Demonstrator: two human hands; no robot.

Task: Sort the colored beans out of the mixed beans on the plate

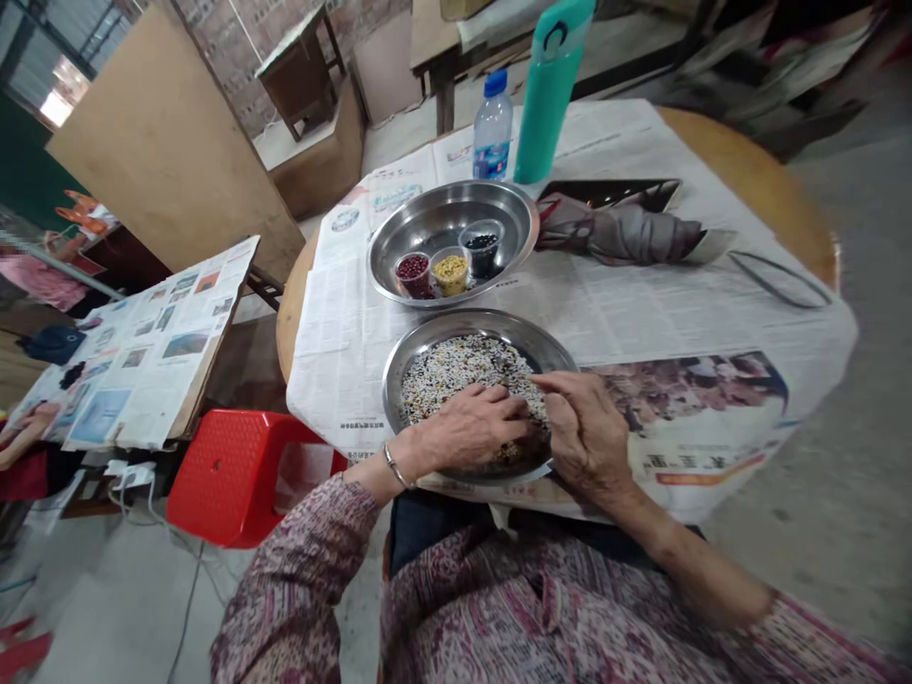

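A steel basin [401, 366] on the near side of the table holds a mix of white, dark and some yellow grains or beans [456, 366]. My left hand [474, 423], a bangle at its wrist, lies over the mix with its fingers spread and slightly bent. Over the basin's right rim, my right hand [588, 427] has its thumb and forefinger drawn close together; whatever is between them is too small to make out. Just beyond stands a second steel basin [442, 214] with plastic cups of red beans [413, 273], yellow beans [450, 273] and black beans [483, 253].
Newspaper [712, 304] covers the round table. A water bottle [493, 128], a teal bottle [548, 104] and a folded umbrella [627, 231] stand or lie at the back. Left are a red stool [218, 475], another newspaper-covered table [163, 342] and another person's arm [28, 432].
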